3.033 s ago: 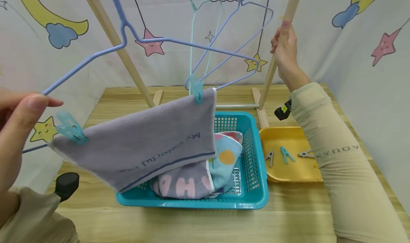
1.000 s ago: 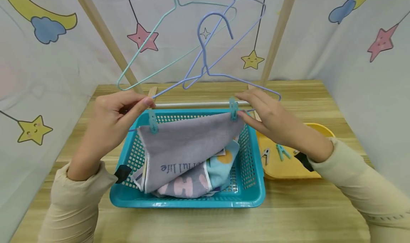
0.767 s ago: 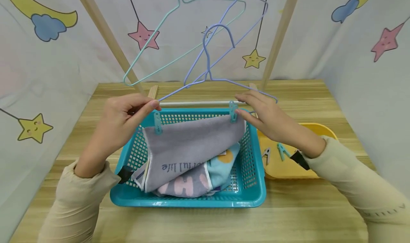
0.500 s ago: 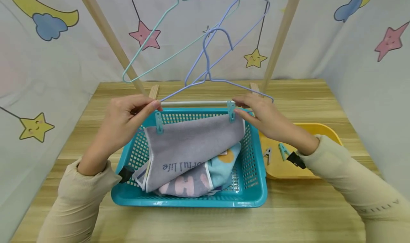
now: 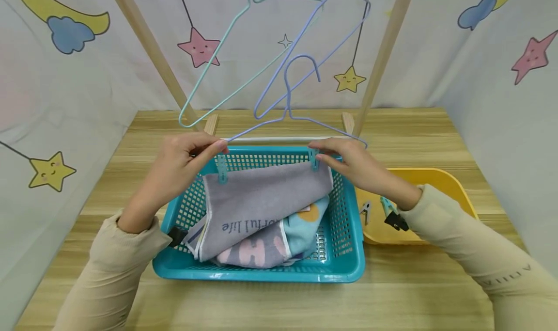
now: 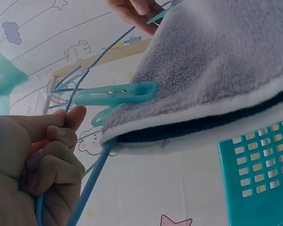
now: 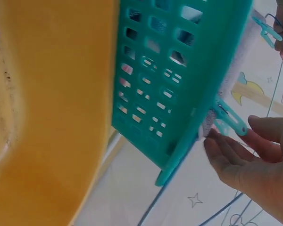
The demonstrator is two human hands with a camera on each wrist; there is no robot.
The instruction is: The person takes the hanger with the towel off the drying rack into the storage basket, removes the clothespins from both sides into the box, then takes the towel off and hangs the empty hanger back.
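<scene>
My left hand (image 5: 185,164) pinches the left arm of a blue wire clothes hanger (image 5: 261,123), whose hook points up. A grey towel (image 5: 261,190) with dark lettering hangs from its lower bar, over the basket. Two teal clothespins fasten it: the left clothespin (image 6: 115,94) grips the towel's corner beside my left fingers. My right hand (image 5: 353,164) has thumb and fingertips about the right clothespin (image 7: 230,117), at its handle end. The lower bar is partly hidden behind the towel and hands.
Below stands a teal basket (image 5: 261,275) holding more folded towels (image 5: 301,229). At right is a yellow tray (image 5: 449,190) with several clothespins (image 5: 366,212). Behind, a wooden rack (image 5: 385,55) carries a green hanger (image 5: 218,50) and another blue hanger (image 5: 301,35).
Earlier the right hand held the rack's post; it has come down to the right clothespin. The hanger with the towel moved back over the basket, then sank slightly.
</scene>
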